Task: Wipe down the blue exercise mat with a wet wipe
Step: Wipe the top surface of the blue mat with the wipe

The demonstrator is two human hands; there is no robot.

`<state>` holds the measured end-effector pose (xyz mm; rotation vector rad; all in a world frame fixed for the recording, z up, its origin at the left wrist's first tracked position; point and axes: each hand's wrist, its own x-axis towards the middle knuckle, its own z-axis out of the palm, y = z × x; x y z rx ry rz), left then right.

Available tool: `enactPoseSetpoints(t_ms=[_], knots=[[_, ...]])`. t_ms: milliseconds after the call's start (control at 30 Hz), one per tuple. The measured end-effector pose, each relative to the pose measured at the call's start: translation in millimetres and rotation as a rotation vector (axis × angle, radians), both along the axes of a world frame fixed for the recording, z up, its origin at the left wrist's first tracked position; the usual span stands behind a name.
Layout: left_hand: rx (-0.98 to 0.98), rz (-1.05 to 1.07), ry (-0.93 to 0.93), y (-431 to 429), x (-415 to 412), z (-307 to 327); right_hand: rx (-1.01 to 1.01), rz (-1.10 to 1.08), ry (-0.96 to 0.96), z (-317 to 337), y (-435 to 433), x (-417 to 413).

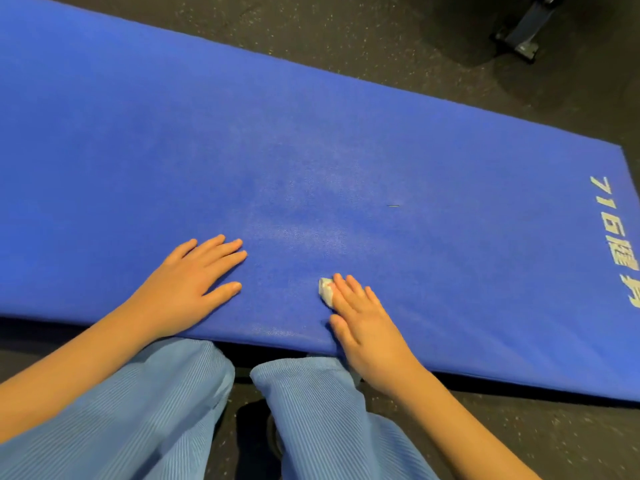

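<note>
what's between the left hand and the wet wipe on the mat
Only bare blue mat: in the head view nothing lies between the left hand and the wet wipe.

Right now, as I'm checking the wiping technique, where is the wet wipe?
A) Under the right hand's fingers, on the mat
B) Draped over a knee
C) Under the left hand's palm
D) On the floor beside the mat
A: the small white wet wipe peeks out at the fingertips of the right hand, which presses it flat onto the blue mat.
</note>
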<state>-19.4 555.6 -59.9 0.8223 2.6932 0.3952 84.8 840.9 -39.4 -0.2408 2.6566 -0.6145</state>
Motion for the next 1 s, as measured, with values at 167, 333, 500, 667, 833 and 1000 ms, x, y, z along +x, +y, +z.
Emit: enactPoseSetpoints(t_ms=[167,333,500,667,833,1000], knots=[[-0.007,-0.001,-0.009,0,0,3,-0.012,0.162,-0.024,14,7,23],[-0.007,0.008,-0.018,2,1,3,0.172,-0.023,-0.016,1,-4,-29],[-0.01,0.0,-0.005,0,3,2,0.02,0.08,-0.031,14,-22,-5],[-0.024,-0.009,0.006,0,3,-1,0.165,0.055,-0.047,6,-16,-27],[-0.028,-0.009,0.013,-1,4,-1,0.124,-0.065,-0.101,-3,-29,-52],[-0.074,-0.02,0.007,-1,4,-2,0.076,-0.002,-0.076,10,-21,-12]])
